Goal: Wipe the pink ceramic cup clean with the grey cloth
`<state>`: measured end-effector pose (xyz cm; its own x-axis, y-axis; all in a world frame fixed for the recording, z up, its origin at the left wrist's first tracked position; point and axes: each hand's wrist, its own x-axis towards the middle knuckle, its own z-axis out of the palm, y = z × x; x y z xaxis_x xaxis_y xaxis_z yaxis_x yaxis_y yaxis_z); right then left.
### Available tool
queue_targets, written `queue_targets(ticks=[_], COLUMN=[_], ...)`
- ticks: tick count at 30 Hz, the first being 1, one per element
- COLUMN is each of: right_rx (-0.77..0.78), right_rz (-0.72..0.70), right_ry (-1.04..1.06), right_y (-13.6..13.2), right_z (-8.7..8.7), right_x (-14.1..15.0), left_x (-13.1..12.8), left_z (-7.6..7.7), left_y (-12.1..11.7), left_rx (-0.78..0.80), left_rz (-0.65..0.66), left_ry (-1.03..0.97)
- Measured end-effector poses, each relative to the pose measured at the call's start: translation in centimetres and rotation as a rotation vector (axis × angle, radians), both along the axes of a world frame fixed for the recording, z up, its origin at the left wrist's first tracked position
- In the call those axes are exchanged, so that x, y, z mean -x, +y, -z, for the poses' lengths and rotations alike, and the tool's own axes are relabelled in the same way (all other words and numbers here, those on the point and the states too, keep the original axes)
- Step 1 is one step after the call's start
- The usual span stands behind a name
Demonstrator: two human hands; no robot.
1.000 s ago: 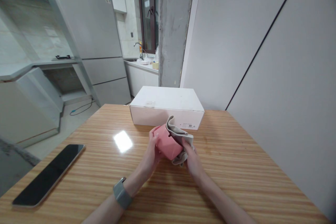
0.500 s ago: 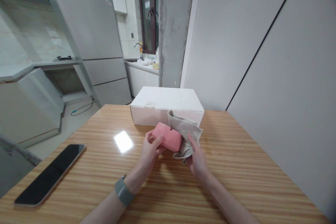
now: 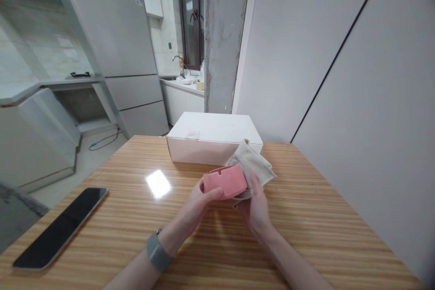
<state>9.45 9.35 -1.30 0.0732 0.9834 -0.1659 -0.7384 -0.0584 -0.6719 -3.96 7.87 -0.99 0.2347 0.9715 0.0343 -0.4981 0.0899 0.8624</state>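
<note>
We find the left hand (image 3: 199, 201) closed on the near left end of a pink block (image 3: 224, 181), thumb on its front face and fingers curled beneath. The block is held clear of the table (image 3: 306, 226), roughly level, its long side facing us; a small notch shows on its upper edge. The right hand (image 3: 255, 206) grips a beige cloth (image 3: 251, 165) against the block's right end, fingers bunched into the fabric from below. The cloth wraps behind and under that end, and a loose fold stands up and to the right of it. We cannot tell how far the cloth reaches under the block.

On the left wrist we note a grey watch band (image 3: 158, 251). Both forearms reach in from the near edge over the striped wooden top.

Just behind the hands a closed white box (image 3: 212, 138) rests at the far edge of the table; the raised cloth overlaps its front right corner in our view, though contact cannot be confirmed. A dark phone (image 3: 61, 227) lies flat, screen up, at the near left, well apart from the hands. A bright glare patch sits on the wood between the phone and the block.

Beyond the table we record a grey refrigerator (image 3: 118, 41), a concrete pillar (image 3: 224, 36) and a distant sink tap (image 3: 177, 60) by a window.
</note>
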Motion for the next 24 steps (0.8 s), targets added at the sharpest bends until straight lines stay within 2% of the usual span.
queue_targets(ticks=[3, 5, 8, 13, 18, 21, 24], right_rx=[0.041, 0.057, 0.092, 0.126, 0.148, 0.195, 0.328], right_rz=[-0.155, -0.204, -0.25, -0.283, -0.314, -0.337, -0.33], right_ry=[0.127, 0.199, 0.256, 0.227, 0.094, 0.024, -0.037], right_y=[-0.1, -0.3, -0.7, -0.7, -0.4, -0.8, -2.1], right_z=[-1.0, -1.6, -2.1, -1.9, -1.5, -1.4, -1.5], right_x=[0.0, 0.2, 0.5, 0.1, -1.4, -4.0, -8.3], left_x=[-0.2, -0.2, 0.1, 0.5, 0.8, 1.1, 1.2], left_z=[-0.1, 0.0, 0.2, 0.1, 0.1, 0.4, 1.0], left_y=[0.3, 0.6, 1.0, 1.2, 1.6, 1.9, 2.0], left_rx=[-0.03, -0.065, -0.132, -0.155, -0.063, 0.027, 0.044], left_rz=[-0.193, -0.307, -0.399, -0.493, -0.517, -0.504, -0.477], left_ry=[0.188, 0.26, 0.312, 0.383, 0.364, 0.341, 0.327])
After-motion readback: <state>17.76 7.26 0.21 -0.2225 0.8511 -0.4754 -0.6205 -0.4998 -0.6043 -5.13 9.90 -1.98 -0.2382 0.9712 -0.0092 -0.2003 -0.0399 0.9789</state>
